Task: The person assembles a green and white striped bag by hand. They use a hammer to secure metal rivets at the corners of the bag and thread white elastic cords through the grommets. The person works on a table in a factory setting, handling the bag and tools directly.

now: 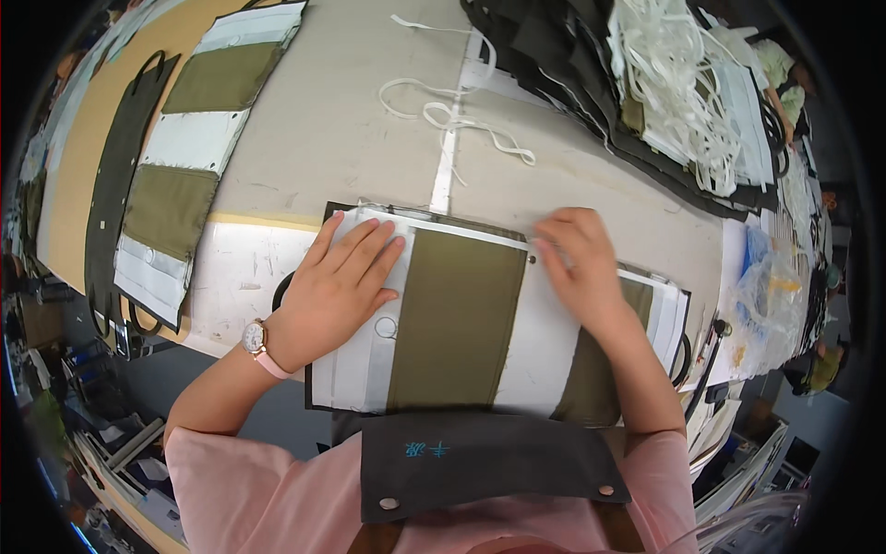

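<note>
A striped fabric panel [535, 342] lies on the pale table [341, 138], directly before the person, beneath both hands.
The panel might skew or pucker if the left hand [337, 277], pressed flat with fingers spread, slackens while the right hand [581, 263], curled and blurred, tugs; whether it pinches the tape [461, 231] I cannot tell. Rectangular olive blocks [457, 314] look matte, white ones smoother; the tape is narrow and ribbon-like.

One fisheye view is taken from the head, angled steeply down; the worktable [341, 120], left hand [343, 277] and right hand [583, 268] are framed at close range.
</note>
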### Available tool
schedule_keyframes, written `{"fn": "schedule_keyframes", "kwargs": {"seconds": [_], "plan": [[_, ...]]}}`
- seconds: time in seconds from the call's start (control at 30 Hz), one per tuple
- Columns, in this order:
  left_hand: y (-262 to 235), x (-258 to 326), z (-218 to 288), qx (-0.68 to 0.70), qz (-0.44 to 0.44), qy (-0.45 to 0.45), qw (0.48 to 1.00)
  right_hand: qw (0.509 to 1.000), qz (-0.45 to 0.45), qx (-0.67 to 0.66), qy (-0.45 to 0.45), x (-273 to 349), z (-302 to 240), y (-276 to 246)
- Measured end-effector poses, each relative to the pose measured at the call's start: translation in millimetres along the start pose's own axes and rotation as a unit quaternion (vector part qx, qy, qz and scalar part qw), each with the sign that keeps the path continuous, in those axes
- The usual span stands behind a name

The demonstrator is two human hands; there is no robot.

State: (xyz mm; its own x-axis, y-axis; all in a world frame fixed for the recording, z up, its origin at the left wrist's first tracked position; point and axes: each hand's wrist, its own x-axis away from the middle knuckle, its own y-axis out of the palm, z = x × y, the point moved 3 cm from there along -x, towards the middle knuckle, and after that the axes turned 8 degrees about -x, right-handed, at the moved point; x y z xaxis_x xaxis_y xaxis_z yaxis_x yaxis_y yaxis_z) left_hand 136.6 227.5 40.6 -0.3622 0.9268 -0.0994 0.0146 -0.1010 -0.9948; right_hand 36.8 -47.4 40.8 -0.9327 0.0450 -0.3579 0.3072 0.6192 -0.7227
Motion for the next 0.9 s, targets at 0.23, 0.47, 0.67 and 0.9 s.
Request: {"fn": "schedule_keyframes", "kwargs": {"seconds": [0.23, 0.47, 0.67, 0.9], "plan": [[0, 0, -14, -0.018, 0.010, -0.021, 1.000, 0.976, -0.168, -0.122, 0.069, -83, -48, 98], [4, -2, -20, 0.020, -0.017, -0.043, 0.999, 0.990, -0.127, -0.059, -0.030, -84, -56, 121], [4, -4, -39, 0.079, 0.015, -0.017, 0.997, 0.990, -0.093, -0.094, -0.053, -84, -57, 125], [6, -4, -43, 0.071, 0.062, -0.018, 0.995, 0.984, -0.107, -0.142, -0.025, -87, -58, 133]]}}
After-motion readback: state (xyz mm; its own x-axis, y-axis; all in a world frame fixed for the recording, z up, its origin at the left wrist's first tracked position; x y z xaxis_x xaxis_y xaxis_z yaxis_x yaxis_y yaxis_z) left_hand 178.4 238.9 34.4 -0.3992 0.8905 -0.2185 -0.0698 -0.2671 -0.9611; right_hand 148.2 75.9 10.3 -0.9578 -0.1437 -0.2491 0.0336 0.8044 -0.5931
